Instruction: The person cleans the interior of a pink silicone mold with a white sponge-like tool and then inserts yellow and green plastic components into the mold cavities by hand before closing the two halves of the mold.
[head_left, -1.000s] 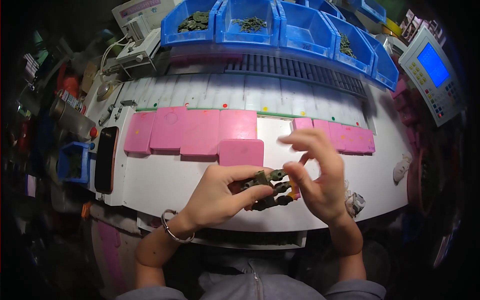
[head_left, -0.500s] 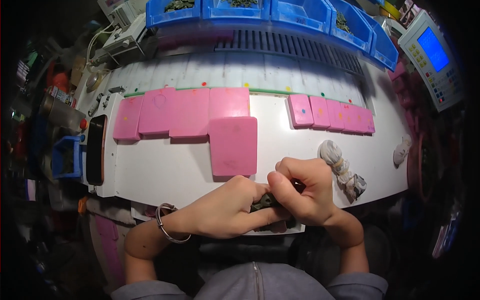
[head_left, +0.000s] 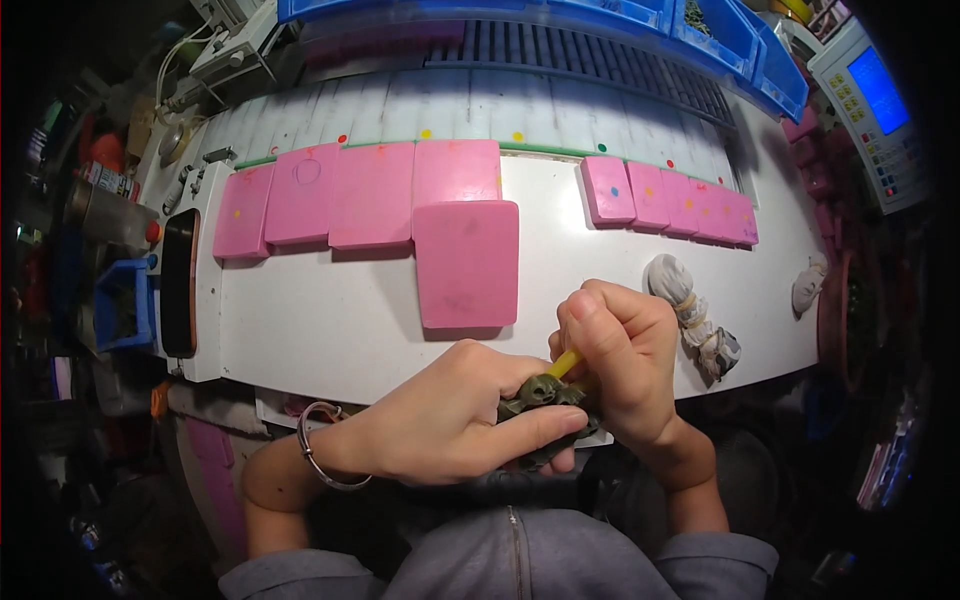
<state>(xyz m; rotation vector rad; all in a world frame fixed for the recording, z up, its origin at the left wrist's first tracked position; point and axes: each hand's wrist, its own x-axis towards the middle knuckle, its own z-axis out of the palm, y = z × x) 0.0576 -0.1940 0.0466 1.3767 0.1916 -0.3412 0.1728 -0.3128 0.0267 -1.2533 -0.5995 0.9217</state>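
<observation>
My left hand (head_left: 440,415) is closed round a dark green, lumpy moulded piece (head_left: 541,391) at the front edge of the table, its thumb along the near side. My right hand (head_left: 632,355) grips a slim yellow stick-like tool (head_left: 566,362) in a closed fist. The lower end of that tool meets the top of the green piece, and its tip cannot be made out. Just beyond my hands, a large pink block (head_left: 467,275) lies flat on the white tabletop (head_left: 330,310).
Large pink blocks (head_left: 372,195) line the back left, smaller ones (head_left: 608,190) the back right. A cloth-wrapped bundle (head_left: 672,280) lies right of my right hand. A phone-like dark slab (head_left: 180,285) stands at left. Blue bins (head_left: 715,40) and a control panel (head_left: 878,90) are behind.
The yellow tool now shows below my right fist, where it was hidden before. More of the green piece is visible. The whole view has tilted slightly, so the table sits higher in it.
</observation>
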